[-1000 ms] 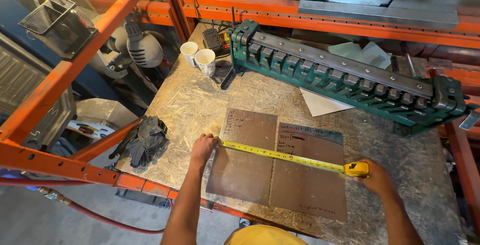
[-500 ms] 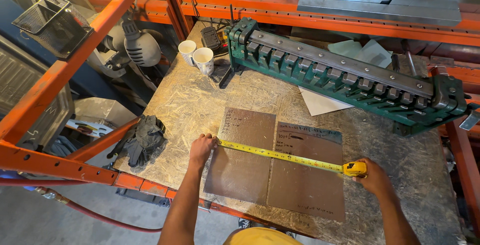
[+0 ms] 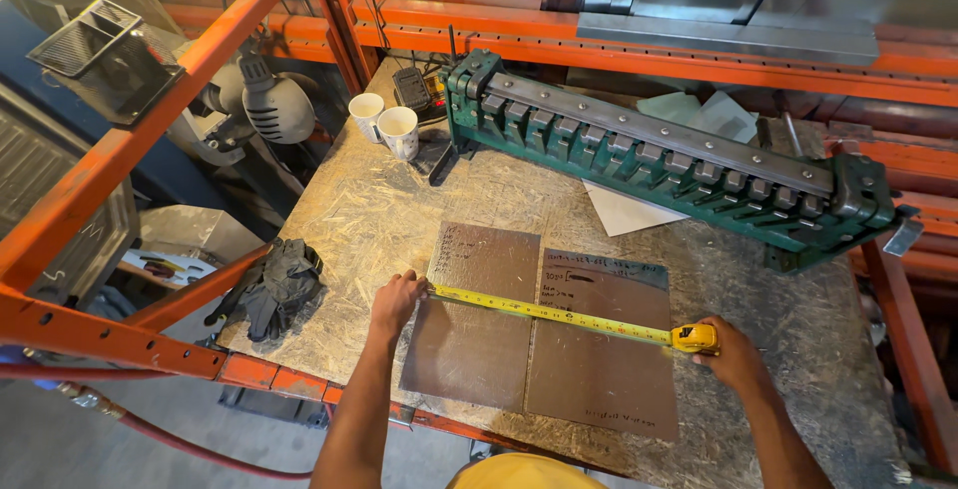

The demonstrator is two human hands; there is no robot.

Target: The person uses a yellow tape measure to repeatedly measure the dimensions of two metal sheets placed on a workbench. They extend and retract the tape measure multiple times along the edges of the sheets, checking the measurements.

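Tape [image 3: 554, 310] runs yellow and taut across two metal sheets, the left sheet [image 3: 477, 319] and the right sheet [image 3: 604, 349], which lie flat side by side on the desk [image 3: 369, 220]. The left hand [image 3: 396, 301] presses the tape's free end down at the left sheet's left edge, fingers closed down on it. The right hand [image 3: 736, 352] has its grip clamped around the yellow case [image 3: 696, 337], just past the right sheet's right edge. So the blade lies stretched between the two hands, slanting slightly down toward the right.

The blade looks thin and springy: probably light, stiff along its length only while held tight, and likely to buckle or snap back if the end lifts. Its edges may be sharp, so the case and the end hook seem the sound places to hold. The sheets look thin, rigid and smooth, likely slippery on the chipboard and sharp at the rims.

A green bending brake [image 3: 659, 155] sits well behind the sheets. Two paper cups [image 3: 387, 122] stand near the desk's far left corner, and black gloves [image 3: 271, 284] lie at its left edge, near the left hand
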